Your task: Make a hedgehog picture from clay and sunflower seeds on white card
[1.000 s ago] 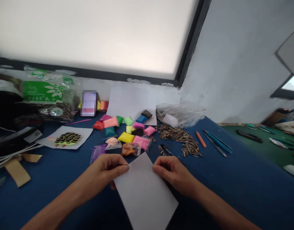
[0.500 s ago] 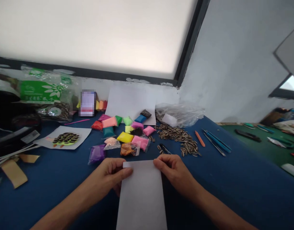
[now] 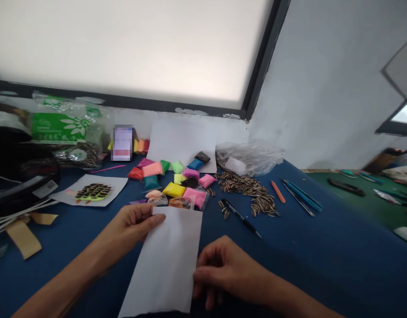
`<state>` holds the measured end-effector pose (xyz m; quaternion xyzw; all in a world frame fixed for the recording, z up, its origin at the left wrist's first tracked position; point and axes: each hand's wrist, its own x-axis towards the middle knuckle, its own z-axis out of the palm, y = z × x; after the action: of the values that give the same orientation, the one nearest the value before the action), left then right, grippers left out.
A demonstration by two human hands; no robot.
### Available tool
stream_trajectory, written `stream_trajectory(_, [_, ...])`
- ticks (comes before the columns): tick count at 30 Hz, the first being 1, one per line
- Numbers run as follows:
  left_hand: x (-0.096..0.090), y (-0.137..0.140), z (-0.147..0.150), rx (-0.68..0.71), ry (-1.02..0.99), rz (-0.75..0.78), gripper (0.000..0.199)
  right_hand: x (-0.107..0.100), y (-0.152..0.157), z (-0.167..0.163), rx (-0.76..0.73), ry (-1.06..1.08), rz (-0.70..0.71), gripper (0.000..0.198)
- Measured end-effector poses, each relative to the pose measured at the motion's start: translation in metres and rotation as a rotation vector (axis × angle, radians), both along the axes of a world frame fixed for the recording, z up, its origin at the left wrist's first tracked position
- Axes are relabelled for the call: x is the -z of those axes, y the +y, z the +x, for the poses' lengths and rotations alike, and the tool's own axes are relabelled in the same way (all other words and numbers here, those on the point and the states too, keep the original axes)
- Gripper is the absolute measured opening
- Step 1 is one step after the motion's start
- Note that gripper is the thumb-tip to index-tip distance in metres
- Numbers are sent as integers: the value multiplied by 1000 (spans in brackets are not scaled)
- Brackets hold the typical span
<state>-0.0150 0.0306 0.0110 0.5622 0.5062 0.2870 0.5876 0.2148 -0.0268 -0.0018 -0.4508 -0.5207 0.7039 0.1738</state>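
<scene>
A long white sheet of paper (image 3: 166, 260) slants over the blue table, its far end tipped up. My left hand (image 3: 137, 223) pinches its upper left corner, thumb on top and fingers behind. At the right edge, lower down, my right hand (image 3: 223, 269) has its thumb and index finger closed on the paper, with the other fingers curled underneath. Just beyond the sheet lie several small bags of coloured clay (image 3: 174, 190). A black pen (image 3: 241, 217) rests to the right, near a few loose sunflower seeds.
A pile of sunflower seeds (image 3: 245, 187) and a clear plastic bag (image 3: 252, 157) are at the back right. Blue tweezers (image 3: 302, 194) and an orange stick (image 3: 278, 191) lie beside them. On the left are a seed-decorated picture (image 3: 93, 192) and a green-labelled seed bag (image 3: 64, 128).
The paper has shifted left and tilted. My left hand has moved left and up with its corner; my right hand has slid from the top right corner down the right edge, uncovering the pen.
</scene>
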Motion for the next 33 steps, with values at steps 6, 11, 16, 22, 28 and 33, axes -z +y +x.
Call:
stream_trajectory(6, [20, 6, 2, 139, 166, 114, 40, -8, 5, 13, 67, -408, 439, 16])
stream_trajectory(11, [28, 3, 27, 162, 349, 270, 35, -8, 16, 23, 148, -586, 801, 17])
stream_trajectory(16, [8, -1, 35, 142, 958, 693, 21, 0, 19, 24, 144, -676, 951, 16])
stream_trajectory(22, [14, 24, 29, 363, 943, 1026, 33, 7, 21, 26, 146, -742, 1046, 16])
stream_trajectory(28, [27, 52, 35, 299, 1031, 1092, 25, 10, 22, 26, 114, -768, 1081, 16])
stream_trajectory(33, [21, 67, 43, 124, 1139, 1038, 25, 8, 22, 26, 94, -781, 1088, 15])
